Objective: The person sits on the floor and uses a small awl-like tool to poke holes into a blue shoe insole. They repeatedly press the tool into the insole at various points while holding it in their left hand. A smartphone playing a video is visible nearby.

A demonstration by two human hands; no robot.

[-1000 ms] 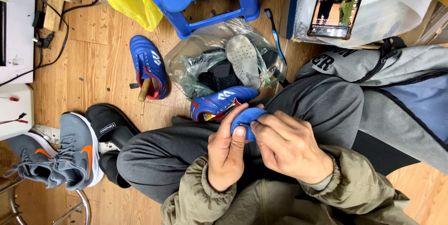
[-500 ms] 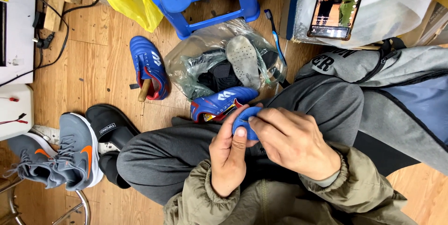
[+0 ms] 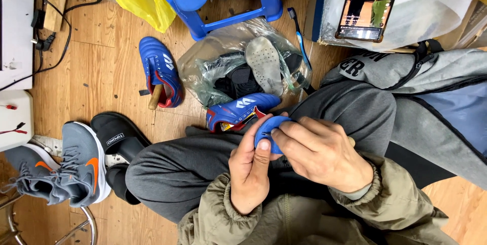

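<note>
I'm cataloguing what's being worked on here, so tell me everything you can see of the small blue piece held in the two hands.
The blue piece is a small, curved bit of smooth blue material, rubbery or leather-like, mostly hidden by the fingers. The left hand holds it from below, thumb pressed on its front; the right hand pinches its upper edge. It is held above the lap, just in front of a blue shoe on the floor. Its full shape cannot be told.

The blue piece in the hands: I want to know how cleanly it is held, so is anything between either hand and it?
Nothing visible. The left hand has its thumb pressed flat on the blue piece, and the right hand pinches its edge with bare fingertips. The side turned toward the lap is hidden.
</note>
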